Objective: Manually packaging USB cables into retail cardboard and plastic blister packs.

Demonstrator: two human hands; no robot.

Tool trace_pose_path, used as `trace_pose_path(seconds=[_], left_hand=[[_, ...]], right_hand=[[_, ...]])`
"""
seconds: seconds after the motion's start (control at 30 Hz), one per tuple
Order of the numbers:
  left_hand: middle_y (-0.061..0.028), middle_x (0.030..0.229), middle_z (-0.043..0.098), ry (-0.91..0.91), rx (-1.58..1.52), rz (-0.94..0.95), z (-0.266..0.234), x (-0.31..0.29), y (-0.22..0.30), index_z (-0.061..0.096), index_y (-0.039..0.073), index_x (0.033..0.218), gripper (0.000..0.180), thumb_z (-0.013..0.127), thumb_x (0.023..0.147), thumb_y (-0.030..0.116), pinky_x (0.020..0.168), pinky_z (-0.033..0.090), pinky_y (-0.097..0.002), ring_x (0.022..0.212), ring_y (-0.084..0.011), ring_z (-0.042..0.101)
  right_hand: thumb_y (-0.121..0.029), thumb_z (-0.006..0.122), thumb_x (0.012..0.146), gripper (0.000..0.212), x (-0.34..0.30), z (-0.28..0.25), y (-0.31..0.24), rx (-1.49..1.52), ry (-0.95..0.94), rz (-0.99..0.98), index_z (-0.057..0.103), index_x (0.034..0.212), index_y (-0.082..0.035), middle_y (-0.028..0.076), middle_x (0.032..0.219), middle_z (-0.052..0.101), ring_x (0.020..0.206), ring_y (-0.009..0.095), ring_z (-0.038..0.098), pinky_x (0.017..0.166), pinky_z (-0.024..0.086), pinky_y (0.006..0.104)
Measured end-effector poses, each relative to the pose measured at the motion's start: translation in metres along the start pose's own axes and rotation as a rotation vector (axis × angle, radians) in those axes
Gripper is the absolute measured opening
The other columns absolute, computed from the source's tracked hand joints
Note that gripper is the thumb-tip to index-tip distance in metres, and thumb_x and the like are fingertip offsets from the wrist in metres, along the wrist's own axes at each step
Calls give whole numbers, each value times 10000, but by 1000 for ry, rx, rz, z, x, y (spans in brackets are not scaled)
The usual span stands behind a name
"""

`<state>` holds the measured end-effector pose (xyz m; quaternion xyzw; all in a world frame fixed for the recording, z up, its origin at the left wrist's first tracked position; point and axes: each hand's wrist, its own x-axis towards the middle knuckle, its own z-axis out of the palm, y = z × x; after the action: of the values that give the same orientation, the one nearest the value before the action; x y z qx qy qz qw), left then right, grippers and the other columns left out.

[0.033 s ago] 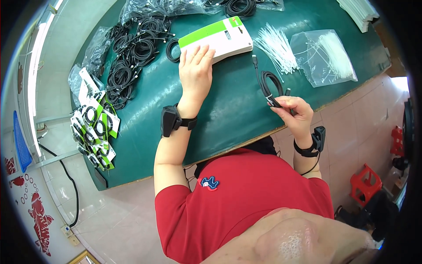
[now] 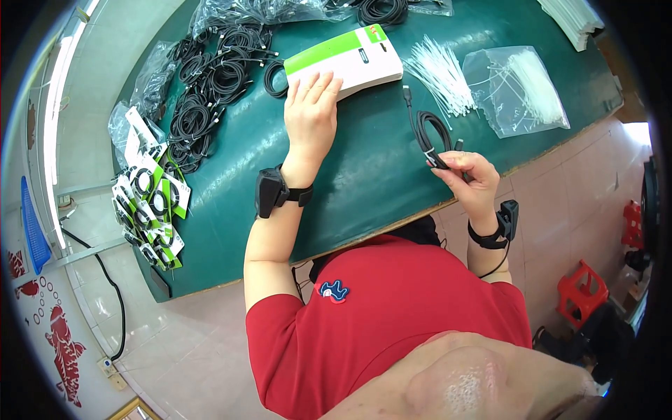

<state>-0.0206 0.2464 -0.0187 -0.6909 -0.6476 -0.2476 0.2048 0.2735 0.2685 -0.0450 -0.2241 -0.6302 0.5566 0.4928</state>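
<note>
My left hand (image 2: 311, 119) lies with its fingers stretched out on the near left part of a stack of white and green cards (image 2: 371, 66). Between the thumb and fingers of my right hand (image 2: 474, 180) is a coiled black cable (image 2: 432, 133), held just above the table's near edge. One connector of the cable points up and away from the coil; the other shows beside my fingers. A thin white tie seems to go round the bundle near my fingertips.
Loose white cable ties (image 2: 444, 77) and a clear bag of ties (image 2: 521, 91) lie on the green table (image 2: 364, 168) at right. Several coiled black cables (image 2: 196, 119) are heaped at left, with carded cables (image 2: 154, 203) nearer. Plastic bags (image 2: 259, 10) lie at the far edge.
</note>
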Motion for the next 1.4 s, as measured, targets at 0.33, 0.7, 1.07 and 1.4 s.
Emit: trace_pose_path(seconds=[0.33,0.7,1.07,1.4], left_hand=[[-97,978,682,91,-10,-2,-94,-47,33,694,38,981,265,628,733,-26,744,537,-346,877,-269,665],[-91,1021,634,-83,-247,-124,-113,-149,95,699,69,969,296,697,682,-3,733,526,-360,895,-260,636],[-98,1051,594,48,-456,-66,-100,-188,82,681,62,933,250,743,692,32,859,507,-434,991,-274,614],[-87,1075,596,-4,-482,-56,-100,-191,82,664,51,927,233,733,706,29,917,477,-462,1025,-265,611]], right_hand=[[149,675,774,262,10,3,-17,-114,47,-2,570,950,-14,154,946,687,757,130,642,609,488,209],[-46,728,760,108,-2,117,-31,-486,-506,-176,668,850,-37,70,846,691,599,157,604,514,448,270],[-83,705,756,122,-15,107,-26,-564,-776,-234,667,869,-53,62,863,687,788,255,660,680,519,338],[-65,710,750,101,-9,103,-19,-449,-940,-190,652,832,-54,41,843,679,800,238,647,682,509,338]])
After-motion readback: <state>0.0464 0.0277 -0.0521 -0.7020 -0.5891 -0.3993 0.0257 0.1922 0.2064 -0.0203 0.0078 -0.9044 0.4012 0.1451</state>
